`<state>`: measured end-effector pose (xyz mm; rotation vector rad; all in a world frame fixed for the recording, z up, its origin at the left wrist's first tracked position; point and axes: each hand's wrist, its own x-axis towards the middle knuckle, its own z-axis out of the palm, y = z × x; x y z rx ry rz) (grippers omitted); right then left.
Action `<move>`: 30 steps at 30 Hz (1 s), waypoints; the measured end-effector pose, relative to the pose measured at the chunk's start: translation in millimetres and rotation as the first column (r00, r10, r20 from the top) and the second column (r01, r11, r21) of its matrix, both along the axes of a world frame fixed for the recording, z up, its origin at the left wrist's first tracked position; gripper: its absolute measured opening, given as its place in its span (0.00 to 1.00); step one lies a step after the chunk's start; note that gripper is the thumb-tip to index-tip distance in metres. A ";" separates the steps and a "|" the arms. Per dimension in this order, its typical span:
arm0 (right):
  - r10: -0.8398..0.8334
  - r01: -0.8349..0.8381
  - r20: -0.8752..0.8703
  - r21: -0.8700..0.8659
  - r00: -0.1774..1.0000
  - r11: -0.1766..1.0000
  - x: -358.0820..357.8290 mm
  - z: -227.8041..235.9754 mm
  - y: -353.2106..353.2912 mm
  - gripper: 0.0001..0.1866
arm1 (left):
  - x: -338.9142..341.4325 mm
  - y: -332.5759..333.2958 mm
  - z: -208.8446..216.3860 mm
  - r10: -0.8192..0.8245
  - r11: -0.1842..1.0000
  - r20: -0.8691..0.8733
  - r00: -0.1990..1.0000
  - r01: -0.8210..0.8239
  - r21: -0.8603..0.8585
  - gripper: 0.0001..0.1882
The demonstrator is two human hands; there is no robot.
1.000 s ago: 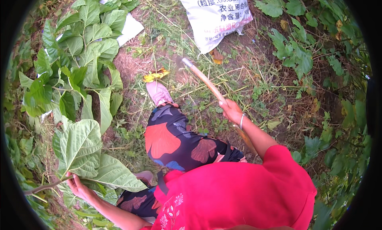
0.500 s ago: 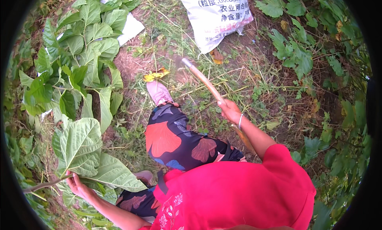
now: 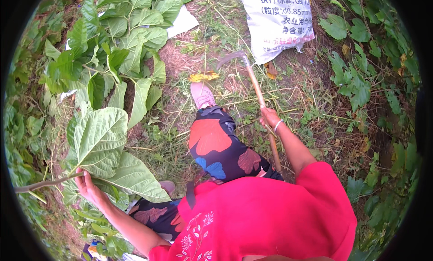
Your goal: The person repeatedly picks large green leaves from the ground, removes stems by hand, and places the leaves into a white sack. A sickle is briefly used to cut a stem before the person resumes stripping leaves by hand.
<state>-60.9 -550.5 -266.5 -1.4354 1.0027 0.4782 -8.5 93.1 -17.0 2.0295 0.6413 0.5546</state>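
The left hand [image 3: 91,189] grasps a brown-stemmed branch with broad green leaves [image 3: 97,153], left of the pink fabric shoe [image 3: 203,95] and nearer the body than it. The right hand [image 3: 269,118], right of that shoe, clasps a sickle with a long wooden handle and curved metal blade [image 3: 255,84]; its blade lies just beyond the shoe's toe. Good handling probably means gripping the bare stem firmly, clear of the leaves, and keeping the blade's edge turned from the shoe. A leafy green heap [image 3: 131,49] lies left of the shoe.
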 end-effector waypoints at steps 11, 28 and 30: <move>0.695 -0.593 -0.141 -0.654 0.705 0.469 9.6 48.3 17.7 0.37 | -18.4 6.5 10.4 0.040 0.981 0.238 0.970 0.007 -0.193 0.17; 0.774 -0.309 0.627 -0.755 -0.085 0.578 177.5 306.5 270.1 0.22 | -27.4 -28.6 33.0 -0.086 0.988 0.239 0.967 0.113 -0.104 0.14; 0.651 -0.565 0.759 -0.526 0.027 0.636 163.9 323.8 307.9 0.22 | -24.1 -34.2 28.5 -0.150 0.987 0.243 0.958 0.130 0.096 0.13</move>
